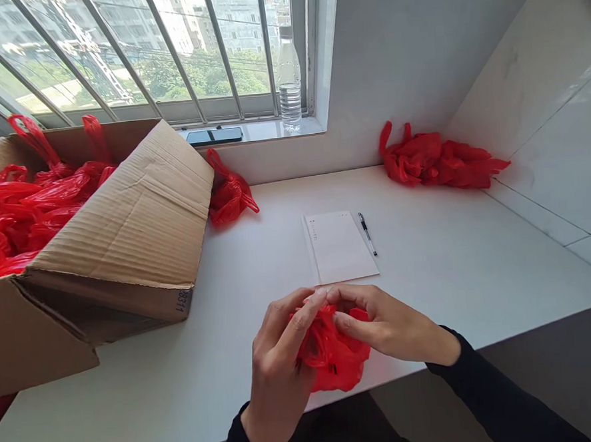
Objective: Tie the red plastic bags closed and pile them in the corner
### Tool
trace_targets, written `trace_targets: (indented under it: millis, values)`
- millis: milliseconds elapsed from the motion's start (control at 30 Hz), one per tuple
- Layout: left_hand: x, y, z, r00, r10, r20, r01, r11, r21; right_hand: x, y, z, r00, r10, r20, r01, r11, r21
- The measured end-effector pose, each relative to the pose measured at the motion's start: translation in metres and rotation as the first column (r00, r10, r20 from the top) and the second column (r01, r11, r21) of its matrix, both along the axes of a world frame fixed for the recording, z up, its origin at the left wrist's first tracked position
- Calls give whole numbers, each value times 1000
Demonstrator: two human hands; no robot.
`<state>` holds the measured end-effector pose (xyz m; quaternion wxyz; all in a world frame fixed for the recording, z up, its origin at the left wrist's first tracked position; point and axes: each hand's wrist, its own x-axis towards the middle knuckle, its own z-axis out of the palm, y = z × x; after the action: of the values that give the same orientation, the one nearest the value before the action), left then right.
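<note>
A crumpled red plastic bag [337, 365] rests at the front edge of the white table, its top gathered between my two hands. My left hand [286, 348] curls around the bag's left side, with its thumb side partly hidden. From the right, my right hand [376, 319] grips the upper part of the bag between thumb and fingers. The fingertips of both hands come together above the bag. What the bag contains is hidden. Just beyond my hands lies a white notepad [342, 251] with a few small handwritten marks, and a black-capped pen [368, 233] beside it.
An open cardboard box [130, 218] full of red plastic bags [48, 196] stands at the left. One tied red bag [230, 195] sits beside it; more red bags [436, 158] lie against the back wall. A phone [214, 136] and a water bottle [289, 81] are on the sill.
</note>
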<state>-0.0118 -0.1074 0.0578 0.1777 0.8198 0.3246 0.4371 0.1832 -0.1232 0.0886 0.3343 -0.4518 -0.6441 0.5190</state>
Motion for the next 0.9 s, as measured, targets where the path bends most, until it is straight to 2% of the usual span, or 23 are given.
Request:
trace_targets:
  millis: [100,200,267,367,433,533,600,700,767,900]
  values:
    - [-5,-1,-3,995,0,-103,-1,1000,-2,2,0,-1,991,-117,72,110,989,94]
    - [-24,-7,-19,978,-7,-207,1,1000,-28,17,-4,-9,950,-244,196,202,956,213]
    - [-46,-13,-35,960,37,-276,-43,999,-17,34,-10,-21,899,-344,270,292,932,216]
    - [-74,-21,-54,935,118,-335,-127,992,-5,54,-19,-42,835,-438,334,414,899,143]
    - [-80,-22,-57,939,132,-319,-151,988,-36,55,-24,-51,829,-475,296,466,879,105]
    - [-61,-21,-49,946,81,-314,-110,991,-75,38,-25,-57,820,-543,180,524,840,143]
    - [-40,-18,-44,917,3,-399,-35,997,-73,22,-24,-60,844,-515,146,481,850,216]
    - [-14,-13,-48,837,-50,-545,14,997,-71,2,-23,-72,895,-386,222,302,893,335]
    - [-6,-11,-58,801,-35,-598,0,998,-58,-5,-24,-87,875,-362,320,221,888,403]
    - [-2,-9,-74,751,-3,-660,-6,1000,-12,-8,-25,-116,806,-410,428,182,858,480]
